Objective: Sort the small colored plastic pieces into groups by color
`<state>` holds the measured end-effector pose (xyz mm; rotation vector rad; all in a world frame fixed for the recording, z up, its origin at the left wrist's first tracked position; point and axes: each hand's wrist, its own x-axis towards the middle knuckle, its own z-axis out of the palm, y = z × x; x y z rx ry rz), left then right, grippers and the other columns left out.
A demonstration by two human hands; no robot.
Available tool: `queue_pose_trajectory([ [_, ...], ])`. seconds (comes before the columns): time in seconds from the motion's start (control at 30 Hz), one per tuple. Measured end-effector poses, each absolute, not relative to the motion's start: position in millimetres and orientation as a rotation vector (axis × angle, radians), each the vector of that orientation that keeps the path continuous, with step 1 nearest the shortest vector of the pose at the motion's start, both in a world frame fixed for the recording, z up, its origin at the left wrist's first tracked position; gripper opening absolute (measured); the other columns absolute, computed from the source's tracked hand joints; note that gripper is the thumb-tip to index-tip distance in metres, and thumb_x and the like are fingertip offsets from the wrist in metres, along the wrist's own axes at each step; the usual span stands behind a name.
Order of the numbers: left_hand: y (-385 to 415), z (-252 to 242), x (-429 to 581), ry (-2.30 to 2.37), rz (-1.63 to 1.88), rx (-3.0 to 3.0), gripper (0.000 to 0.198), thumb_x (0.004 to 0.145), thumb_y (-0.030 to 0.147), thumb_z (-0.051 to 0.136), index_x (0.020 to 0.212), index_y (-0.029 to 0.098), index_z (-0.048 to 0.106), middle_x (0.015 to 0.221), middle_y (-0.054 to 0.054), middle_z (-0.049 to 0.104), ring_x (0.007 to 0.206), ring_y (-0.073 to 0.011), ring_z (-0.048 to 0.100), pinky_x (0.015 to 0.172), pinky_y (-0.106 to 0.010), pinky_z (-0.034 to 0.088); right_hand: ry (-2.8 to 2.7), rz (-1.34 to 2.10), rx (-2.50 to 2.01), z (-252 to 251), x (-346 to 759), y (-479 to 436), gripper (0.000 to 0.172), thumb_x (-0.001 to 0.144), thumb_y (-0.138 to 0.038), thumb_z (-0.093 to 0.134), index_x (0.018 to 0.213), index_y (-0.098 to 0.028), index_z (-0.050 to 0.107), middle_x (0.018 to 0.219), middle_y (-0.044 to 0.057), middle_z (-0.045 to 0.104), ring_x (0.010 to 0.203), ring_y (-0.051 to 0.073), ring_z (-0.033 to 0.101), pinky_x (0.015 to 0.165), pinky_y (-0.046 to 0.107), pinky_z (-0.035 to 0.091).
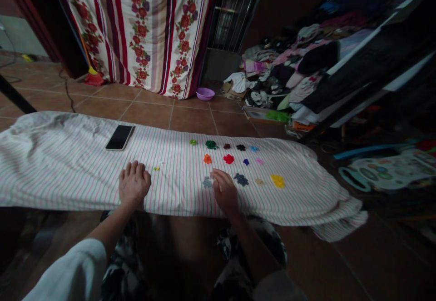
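Note:
My left hand [134, 183] lies flat on the striped cloth [177, 192], palm down, with a few small yellow-green pieces [156, 168] just to its right. My right hand [225, 189] hovers at or rests by a light grey pile [207, 182], thumb and fingertips drawn together; whatever they pinch is too small to make out. To its right sits a dark grey pile [241, 179]. Further off lie small colour-sorted piles, among them orange [207, 158], red [228, 159], dark green [211, 144], black [240, 147], and yellow [277, 181].
A phone [120, 137] lies on the cloth at the left. Beyond stand a floral curtain [153, 32], a purple basin [205, 93] on the tiled floor and a heap of clothes [282, 64]. A dark slanted bar [327, 121] crosses at the right.

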<state>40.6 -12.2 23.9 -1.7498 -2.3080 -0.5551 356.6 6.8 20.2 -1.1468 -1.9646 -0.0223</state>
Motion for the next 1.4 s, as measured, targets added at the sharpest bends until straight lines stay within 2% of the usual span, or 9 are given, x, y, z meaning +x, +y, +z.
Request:
queue_pose_trajectory([
  [0.1,-12.3,24.0,40.3,-2.300,-0.544,-1.754,0.041,0.091,0.030,0.034,0.118,0.013,0.060,0.137,-0.015,0.056,0.132,-0.0326,0.043,0.108,-0.048,0.031,-1.952,0.015,-1.226,6.0,343.3,-1.2,0.034,0.094,-0.022,0.036,0.115,-0.016,0.063,0.123,0.015,0.062,0.117,0.024,0.058,0.099,0.045,0.051],
  [0.23,-12.2,24.1,40.1,-2.308,-0.548,-1.757,0.042,0.091,0.030,0.034,0.119,0.013,0.060,0.137,-0.015,0.055,0.132,-0.0327,0.043,0.108,-0.049,0.031,-2.001,-0.016,-1.233,-17.9,331.9,-5.7,0.040,0.094,-0.030,0.038,0.129,-0.016,0.053,0.135,0.017,0.053,0.132,0.030,0.045,0.104,0.055,0.044],
  [0.37,-12.2,25.0,40.4,-2.301,-0.545,-1.756,0.041,0.090,0.029,0.035,0.118,0.013,0.060,0.137,-0.015,0.056,0.132,-0.0326,0.043,0.108,-0.049,0.032,-2.015,0.018,-1.283,-30.2,329.3,-1.3,0.044,0.093,-0.033,0.040,0.131,-0.014,0.051,0.138,0.019,0.049,0.135,0.033,0.040,0.105,0.060,0.042],
  [0.9,-11.6,22.4,39.7,-2.302,-0.535,-1.751,0.041,0.091,0.029,0.034,0.118,0.014,0.060,0.137,-0.015,0.055,0.132,-0.0329,0.043,0.108,-0.049,0.031,-2.016,0.123,-1.223,-31.2,309.6,21.3,0.042,0.090,-0.015,0.033,0.118,-0.014,0.064,0.114,0.015,0.064,0.121,0.026,0.053,0.105,0.053,0.046],
  [1.4,-10.8,20.0,38.5,-2.296,-0.554,-1.753,0.039,0.091,0.029,0.036,0.118,0.015,0.060,0.138,-0.014,0.055,0.134,-0.0322,0.042,0.109,-0.048,0.030,-1.922,0.144,-1.228,-17.8,308.7,22.5,0.035,0.093,-0.027,0.037,0.109,-0.015,0.066,0.110,0.015,0.067,0.114,0.026,0.058,0.101,0.051,0.049],
])
